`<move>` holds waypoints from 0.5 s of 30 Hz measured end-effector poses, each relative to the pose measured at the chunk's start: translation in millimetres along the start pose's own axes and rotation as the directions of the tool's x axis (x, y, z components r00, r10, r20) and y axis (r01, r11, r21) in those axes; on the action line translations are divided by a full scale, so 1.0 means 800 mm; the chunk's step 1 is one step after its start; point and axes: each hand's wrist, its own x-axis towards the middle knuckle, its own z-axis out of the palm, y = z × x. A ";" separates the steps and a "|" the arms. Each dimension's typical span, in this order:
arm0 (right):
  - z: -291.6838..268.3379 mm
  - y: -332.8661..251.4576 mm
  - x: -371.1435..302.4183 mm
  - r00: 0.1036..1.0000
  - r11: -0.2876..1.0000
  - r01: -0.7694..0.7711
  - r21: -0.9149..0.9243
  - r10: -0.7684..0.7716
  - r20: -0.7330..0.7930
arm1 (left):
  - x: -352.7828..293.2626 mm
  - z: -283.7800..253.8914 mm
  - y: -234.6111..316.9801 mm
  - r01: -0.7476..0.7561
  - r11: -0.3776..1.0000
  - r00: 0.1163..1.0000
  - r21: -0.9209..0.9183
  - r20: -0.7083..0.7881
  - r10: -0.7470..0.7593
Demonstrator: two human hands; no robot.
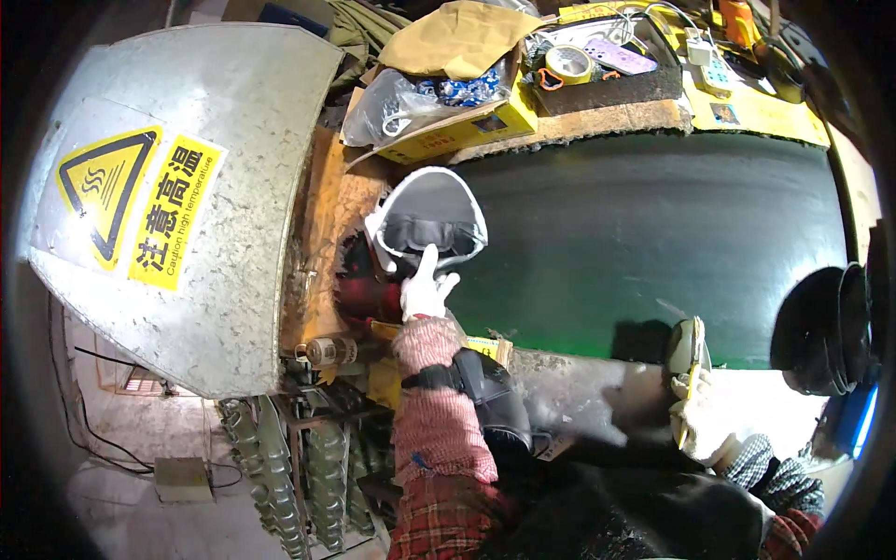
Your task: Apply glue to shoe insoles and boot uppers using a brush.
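My left hand (pixel 427 294), in a white glove, reaches up to a white-rimmed cup-shaped piece (pixel 431 201) with a dark grey inside. Its index finger is stretched out against the piece's near edge and the thumb stands apart. The piece lies at the left end of a dark green belt (pixel 635 243), and its kind is unclear. Over at the lower right, my right hand (pixel 700 420), in a pale glove, is closed round a pale curved piece (pixel 689 345) with a thin yellow strip along it. That hand's fingers are partly hidden.
A metal hood (pixel 243 112) with a yellow warning label stands at left. Behind the belt are an open yellow carton (pixel 457 131) and a tray (pixel 616 93) with a tape roll (pixel 569 63) and a phone (pixel 621 56). Dark round objects (pixel 821 327) sit at right.
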 end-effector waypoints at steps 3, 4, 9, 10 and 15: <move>0.007 0.004 -0.009 0.999 1.000 -0.011 0.008 0.011 -0.040 | 0.003 0.000 -0.033 -0.242 0.799 0.970 0.550 0.115 0.214; 0.010 0.007 -0.013 0.999 0.999 -0.026 0.047 0.028 -0.041 | 0.009 0.000 -0.039 -0.126 0.942 0.991 0.310 0.085 0.104; 0.005 0.007 0.000 0.997 0.996 0.082 0.019 -0.082 -0.001 | -0.007 0.003 -0.025 -0.172 0.931 0.985 -0.322 -0.038 0.168; 0.004 0.006 0.004 0.997 0.997 0.073 0.031 -0.074 0.017 | -0.021 0.013 -0.009 -0.388 0.895 0.918 -0.220 -0.001 0.397; 0.019 0.036 -0.032 0.994 0.974 -0.066 0.217 0.046 0.097 | -0.227 0.108 0.134 -0.503 0.690 0.805 -0.520 0.011 0.594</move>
